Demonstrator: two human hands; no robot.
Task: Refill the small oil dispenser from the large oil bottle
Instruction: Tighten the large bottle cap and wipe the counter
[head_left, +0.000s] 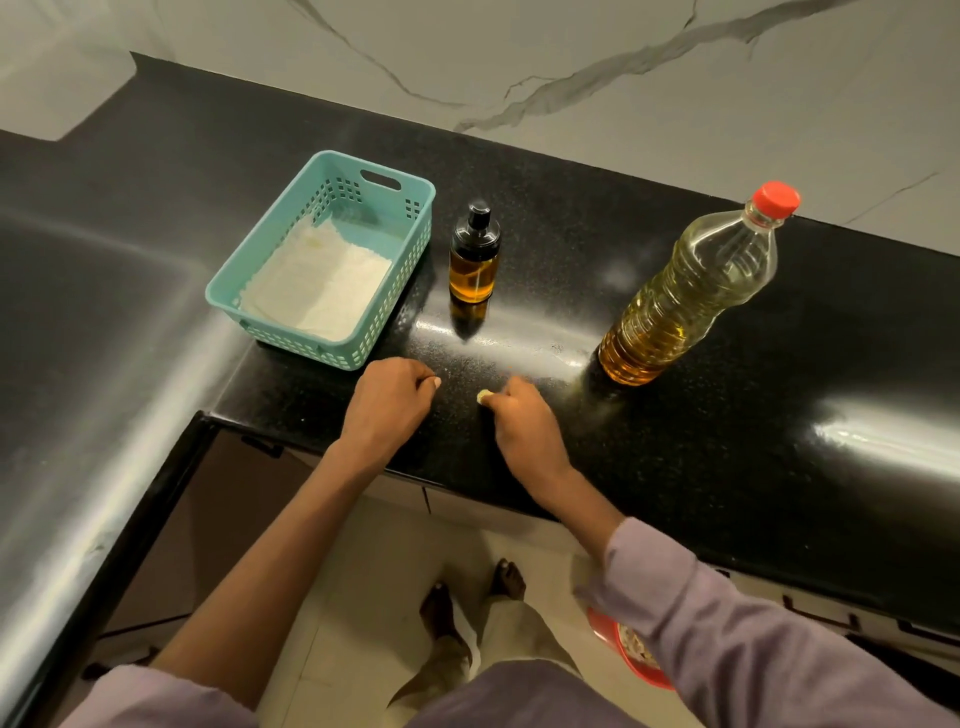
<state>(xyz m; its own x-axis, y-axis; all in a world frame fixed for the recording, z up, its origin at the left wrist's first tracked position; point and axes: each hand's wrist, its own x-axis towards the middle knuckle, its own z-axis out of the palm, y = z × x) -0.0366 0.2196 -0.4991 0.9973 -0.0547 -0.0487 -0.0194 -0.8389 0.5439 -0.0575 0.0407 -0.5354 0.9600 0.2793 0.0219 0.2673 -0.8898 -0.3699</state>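
I stand at a black counter (675, 467), looking down at my two hands resting near its front edge. My left hand (387, 400) lies knuckles up with the fingers curled under in a loose fist, holding nothing. My right hand (522, 421) lies just beside it, apart from it, also curled into a fist and empty, the thumb tip showing at the front. Beyond my hands, near the middle of the counter, the dispenser (474, 254) stands upright with its black spray top on, amber oil filling its lower part. Well to its right stands the bottle (691, 291), upright, red cap (776, 199) on, about half full of yellow oil. To the left of the dispenser, close by, sits a teal basket (410, 249) with white paper (317, 280) lying in it. Neither hand touches the dispenser or the bottle.
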